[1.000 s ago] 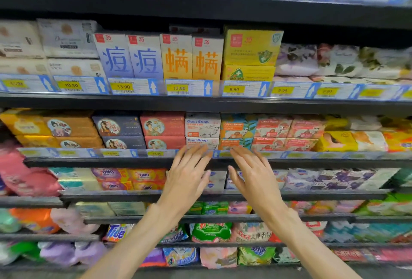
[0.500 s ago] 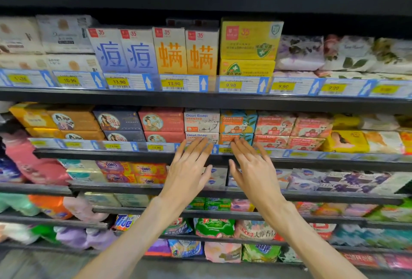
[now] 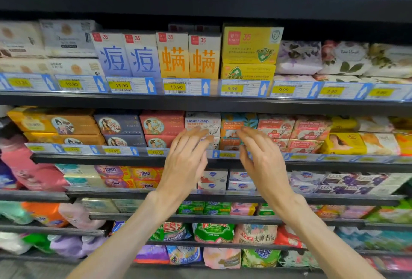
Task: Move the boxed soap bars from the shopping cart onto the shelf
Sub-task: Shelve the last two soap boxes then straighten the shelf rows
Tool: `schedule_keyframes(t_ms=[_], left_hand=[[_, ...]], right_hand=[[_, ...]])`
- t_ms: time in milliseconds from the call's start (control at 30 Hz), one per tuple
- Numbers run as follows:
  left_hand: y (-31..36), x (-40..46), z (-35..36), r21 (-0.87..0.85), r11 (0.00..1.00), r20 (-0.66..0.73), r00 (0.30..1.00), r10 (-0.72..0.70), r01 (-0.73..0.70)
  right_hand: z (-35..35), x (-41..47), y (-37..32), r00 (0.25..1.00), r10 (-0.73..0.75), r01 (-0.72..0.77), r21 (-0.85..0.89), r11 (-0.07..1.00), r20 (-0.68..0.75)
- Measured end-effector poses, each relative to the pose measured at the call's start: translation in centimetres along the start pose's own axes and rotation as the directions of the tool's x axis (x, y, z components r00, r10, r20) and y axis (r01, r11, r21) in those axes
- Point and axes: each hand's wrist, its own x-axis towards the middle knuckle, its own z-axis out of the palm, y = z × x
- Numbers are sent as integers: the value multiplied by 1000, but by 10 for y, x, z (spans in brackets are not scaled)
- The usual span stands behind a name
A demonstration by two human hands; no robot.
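Since the earlier picture, both your hands have risen from the price rail up to the Goat Soap boxes. Your left hand (image 3: 186, 162) and right hand (image 3: 264, 162) are spread flat with the fingers apart, holding nothing. The left fingertips (image 3: 200, 133) reach the white Goat Soap box (image 3: 201, 121); the right ones are over the teal Goat Soap box (image 3: 237, 122) just beside it, at about 3 o'clock from the white one.

I judge these cartons light and stiff, with smooth printed card that can slip, and corners that dent easily. Take one by its two short ends, not by the face.

The black shelf (image 3: 100, 158) is narrow and tightly filled, with price tags (image 3: 156, 152) along its front edge. Little free room remains. The shopping cart is not in view.
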Motion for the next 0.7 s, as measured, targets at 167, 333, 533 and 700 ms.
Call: schedule_keyframes(t_ms=[167, 333, 533, 700], left_hand=[[0, 32, 0, -1, 1000, -62, 998, 8, -8], [14, 68, 13, 97, 994, 0, 999, -50, 50], [6, 76, 26, 93, 992, 45, 995, -88, 83], [7, 76, 25, 83, 993, 91, 991, -94, 87]], right_hand=[[-7, 27, 22, 995, 94, -88, -178, 980, 25], [-5, 37, 44, 994, 105, -99, -253, 962, 7], [-7, 42, 51, 998, 64, -59, -221, 973, 16], [-5, 41, 53, 994, 85, -70, -195, 978, 67]])
